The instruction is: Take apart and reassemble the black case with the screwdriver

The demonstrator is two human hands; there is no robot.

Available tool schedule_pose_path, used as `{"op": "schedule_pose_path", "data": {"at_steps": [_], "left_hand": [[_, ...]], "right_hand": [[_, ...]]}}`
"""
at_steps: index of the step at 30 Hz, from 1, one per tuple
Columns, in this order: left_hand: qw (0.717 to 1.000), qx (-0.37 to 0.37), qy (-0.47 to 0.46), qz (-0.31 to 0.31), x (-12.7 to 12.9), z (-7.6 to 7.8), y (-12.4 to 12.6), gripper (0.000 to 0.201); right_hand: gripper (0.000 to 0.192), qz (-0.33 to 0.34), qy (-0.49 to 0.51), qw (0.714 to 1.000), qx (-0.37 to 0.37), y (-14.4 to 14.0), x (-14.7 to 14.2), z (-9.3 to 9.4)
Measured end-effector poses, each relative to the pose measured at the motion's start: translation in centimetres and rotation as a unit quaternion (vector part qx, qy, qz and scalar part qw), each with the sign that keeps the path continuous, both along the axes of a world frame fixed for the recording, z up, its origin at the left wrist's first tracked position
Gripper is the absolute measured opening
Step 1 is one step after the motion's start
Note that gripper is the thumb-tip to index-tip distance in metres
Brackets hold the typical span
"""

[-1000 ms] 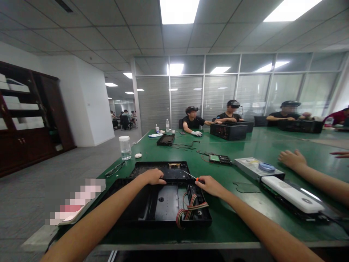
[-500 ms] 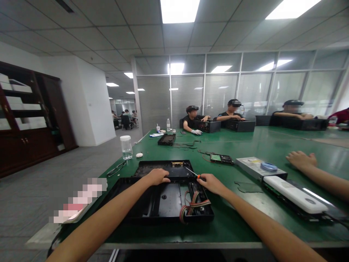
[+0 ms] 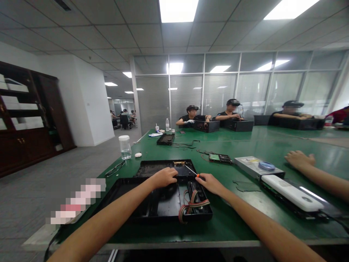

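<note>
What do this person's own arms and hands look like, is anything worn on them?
Both forearms are bare, with no sleeves in view. The left hand and right hand wear no gloves, and no watch, ring or band shows on either wrist.

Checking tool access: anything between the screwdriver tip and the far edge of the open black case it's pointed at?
Nothing visible blocks it. The right hand holds the screwdriver, whose shaft runs clear to the case rear edge. The left hand rests on the case just left of the tip, beside it. The ribbon cable lies nearer, behind the hand.
</note>
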State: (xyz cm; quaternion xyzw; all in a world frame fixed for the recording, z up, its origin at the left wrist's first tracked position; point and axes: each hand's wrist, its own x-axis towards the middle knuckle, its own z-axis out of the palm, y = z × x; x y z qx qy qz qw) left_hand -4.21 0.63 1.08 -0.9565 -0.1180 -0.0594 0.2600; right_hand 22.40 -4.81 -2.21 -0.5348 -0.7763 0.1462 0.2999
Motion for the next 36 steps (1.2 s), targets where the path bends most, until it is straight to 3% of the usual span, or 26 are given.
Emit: {"op": "schedule_pose_path", "data": {"at_steps": [4, 10, 13, 17, 21, 26, 30, 36], "left_hand": [[1.000, 0.015, -0.003, -0.005, -0.2, 0.4, -0.7, 0.012], [0.993, -0.048, -0.007, 0.111, 1.7, 1.6, -1.4, 0.017], [0.989, -0.072, -0.006, 0.127, 3.4, 1.9, -1.3, 0.021], [0.988, -0.121, -0.009, 0.101, 4.7, 1.7, -1.1, 0.015], [0.981, -0.178, -0.048, 0.065, 4.7, 0.9, -1.0, 0.010], [0.954, -0.263, -0.141, 0.041, 4.5, -0.3, -1.2, 0.026], [0.953, -0.264, -0.139, 0.056, 4.6, -1.0, -0.8, 0.013], [0.941, -0.292, -0.169, 0.033, 4.7, -1.5, -0.4, 0.018]], "right_hand": [[0.038, -0.007, 0.005, 1.000, 0.005, 0.1, -0.1, -0.1], [0.038, -0.021, -0.020, 0.999, 0.015, -0.2, -0.8, -0.2], [0.039, -0.012, -0.029, 0.999, 0.013, -0.4, -1.2, -0.1], [0.033, -0.021, 0.012, 0.999, 0.037, -0.1, -0.6, 0.2], [0.024, -0.081, 0.084, 0.989, 0.088, 1.0, 0.8, -0.2], [0.039, -0.096, 0.094, 0.982, 0.132, 2.2, 2.0, -1.2], [0.037, -0.112, 0.109, 0.972, 0.178, 2.4, 2.7, -0.7], [0.032, -0.109, 0.126, 0.974, 0.153, 2.3, 3.4, 0.2]]}}
